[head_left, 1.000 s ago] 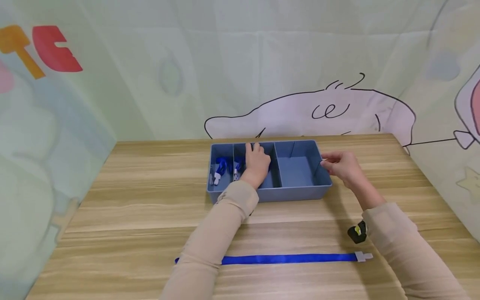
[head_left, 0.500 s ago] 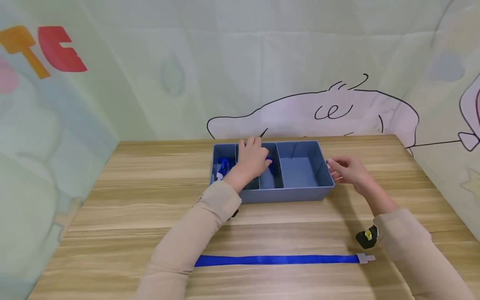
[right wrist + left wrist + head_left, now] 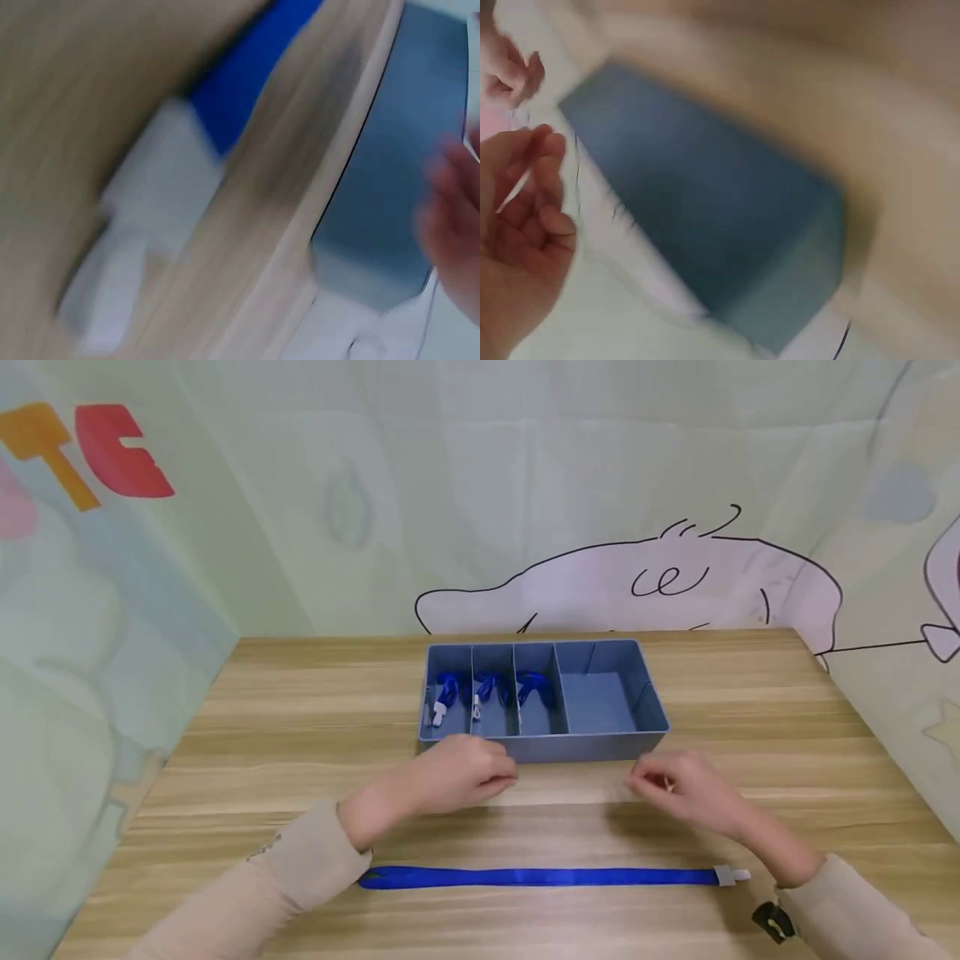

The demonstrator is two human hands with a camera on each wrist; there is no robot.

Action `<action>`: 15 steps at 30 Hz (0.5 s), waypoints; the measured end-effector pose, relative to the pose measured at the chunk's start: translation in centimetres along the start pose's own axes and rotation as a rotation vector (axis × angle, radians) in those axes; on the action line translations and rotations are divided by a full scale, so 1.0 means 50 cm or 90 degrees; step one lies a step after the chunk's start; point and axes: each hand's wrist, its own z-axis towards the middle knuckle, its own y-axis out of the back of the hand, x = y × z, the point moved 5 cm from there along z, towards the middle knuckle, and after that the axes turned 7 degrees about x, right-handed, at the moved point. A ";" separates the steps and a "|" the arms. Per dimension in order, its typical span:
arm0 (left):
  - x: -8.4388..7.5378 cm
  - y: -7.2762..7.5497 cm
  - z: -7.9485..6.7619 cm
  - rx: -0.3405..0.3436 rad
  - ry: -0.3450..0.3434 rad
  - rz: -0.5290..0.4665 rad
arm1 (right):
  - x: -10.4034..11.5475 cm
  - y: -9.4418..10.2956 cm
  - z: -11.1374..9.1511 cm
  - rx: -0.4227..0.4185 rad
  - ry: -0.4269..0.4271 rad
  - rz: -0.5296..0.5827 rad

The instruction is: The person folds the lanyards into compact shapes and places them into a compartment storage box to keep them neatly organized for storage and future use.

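Note:
A blue lanyard (image 3: pixel 540 877) lies stretched out flat across the table, its white clip (image 3: pixel 726 876) at the right end; that clip (image 3: pixel 161 184) looms blurred in the right wrist view. Behind it stands a blue-grey divided box (image 3: pixel 585 748). Three compartments on its left each hold a bundled blue lanyard (image 3: pixel 447 693). My left hand (image 3: pixel 457 772), fingers loosely curled, hovers in front of the box and holds nothing. Opposite it, my right hand (image 3: pixel 686 789) hangs loosely curled near the box's front right corner, also holding nothing.
The box's wide right compartment (image 3: pixel 600 702) contains nothing visible. The wooden table (image 3: pixel 300 735) meets a printed cloth backdrop (image 3: pixel 465 510) behind the box. A black wrist camera (image 3: pixel 772 922) sits under the right sleeve.
My left hand has come out of the box, uncovering the bundled lanyards, and moved toward me. My right hand has left the box's right side and come forward too.

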 end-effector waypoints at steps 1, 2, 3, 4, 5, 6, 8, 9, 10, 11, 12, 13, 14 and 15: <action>-0.005 -0.021 -0.003 0.034 0.018 -0.039 | 0.011 -0.025 0.003 0.083 0.014 0.022; -0.009 -0.043 -0.005 0.069 0.038 -0.073 | 0.022 -0.049 0.005 0.158 0.020 0.041; -0.014 -0.065 -0.005 0.103 0.055 -0.116 | 0.032 -0.072 0.006 0.222 0.023 0.052; -0.020 -0.087 -0.005 0.136 0.070 -0.159 | 0.041 -0.092 0.008 0.268 0.021 0.055; -0.026 -0.106 -0.004 0.161 0.086 -0.200 | 0.049 -0.109 0.010 0.300 0.014 0.048; -0.032 -0.124 -0.002 0.178 0.099 -0.230 | 0.057 -0.123 0.012 0.319 0.006 0.041; -0.044 -0.150 0.003 0.195 0.128 -0.272 | 0.072 -0.145 0.019 0.329 0.007 0.003; -0.049 -0.159 0.008 0.194 0.139 -0.286 | 0.079 -0.152 0.022 0.326 0.013 -0.023; -0.055 -0.164 0.012 0.189 0.147 -0.289 | 0.086 -0.158 0.025 0.322 0.016 -0.040; -0.059 -0.168 0.016 0.180 0.153 -0.280 | 0.092 -0.163 0.027 0.319 0.022 -0.054; -0.062 -0.170 0.020 0.172 0.158 -0.269 | 0.098 -0.166 0.028 0.318 0.027 -0.062; -0.065 -0.171 0.023 0.167 0.163 -0.259 | 0.102 -0.169 0.030 0.319 0.029 -0.064; -0.068 -0.172 0.026 0.161 0.165 -0.245 | 0.107 -0.171 0.031 0.317 0.035 -0.067; -0.069 -0.173 0.028 0.157 0.168 -0.237 | 0.110 -0.172 0.031 0.317 0.040 -0.064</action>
